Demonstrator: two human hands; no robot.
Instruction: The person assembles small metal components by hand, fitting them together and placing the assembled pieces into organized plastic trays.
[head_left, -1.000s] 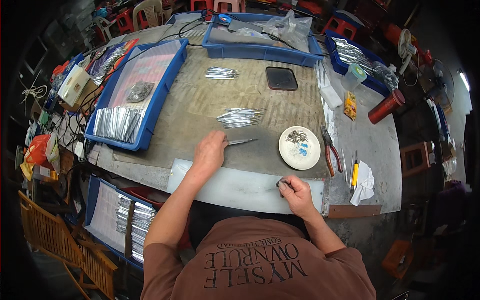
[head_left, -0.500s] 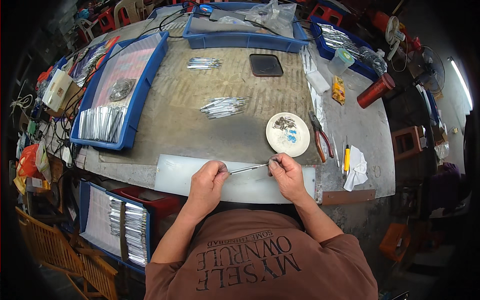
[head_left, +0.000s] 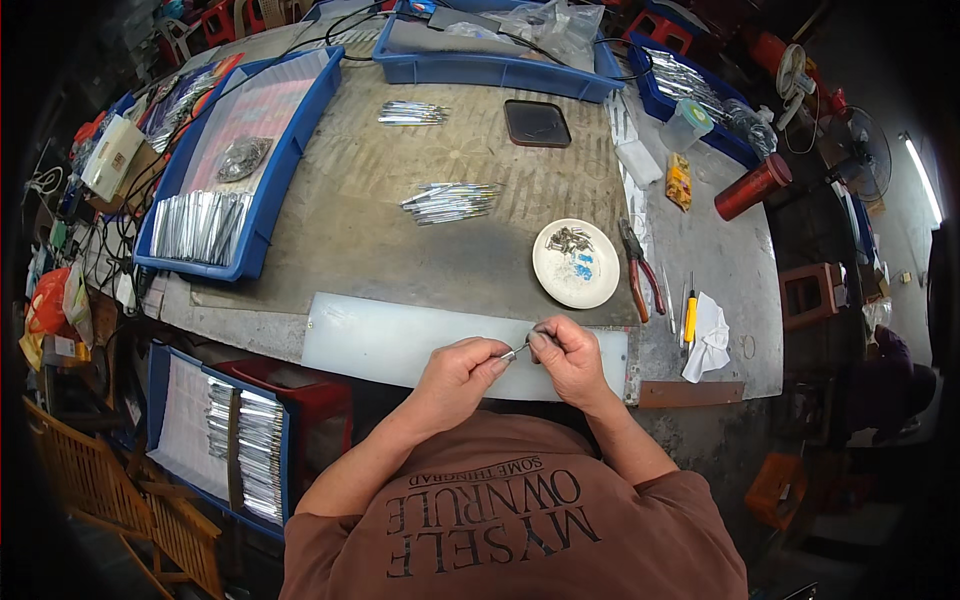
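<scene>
Close together above the pale white board (head_left: 400, 342), my two hands pinch a thin silver metal rod (head_left: 514, 353). My left hand (head_left: 455, 385) closes thumb and fingers on its left part, hiding most of it. The fingertips of my right hand (head_left: 570, 362) are closed around its right end. Just beyond my right hand sits a cream bowl (head_left: 550, 282) with small metal pieces (head_left: 569, 240) and small blue pieces (head_left: 582, 266) inside. Two bundles of similar thin rods, a nearer one (head_left: 450, 203) and a farther one (head_left: 412, 113), lie on the table.
Red-handled pliers (head_left: 645, 280), a yellow-handled screwdriver (head_left: 691, 318) and a white cloth (head_left: 711, 340) lie at the right. A black tray (head_left: 537, 124) is farther back. Blue trays stand at the left (head_left: 292, 165), back (head_left: 500, 73) and lower left (head_left: 153, 400), with a red cylinder (head_left: 752, 187) far right.
My left hand has moved right along the rod, close to my right hand, so much less of the rod shows. The view has shifted slightly.
</scene>
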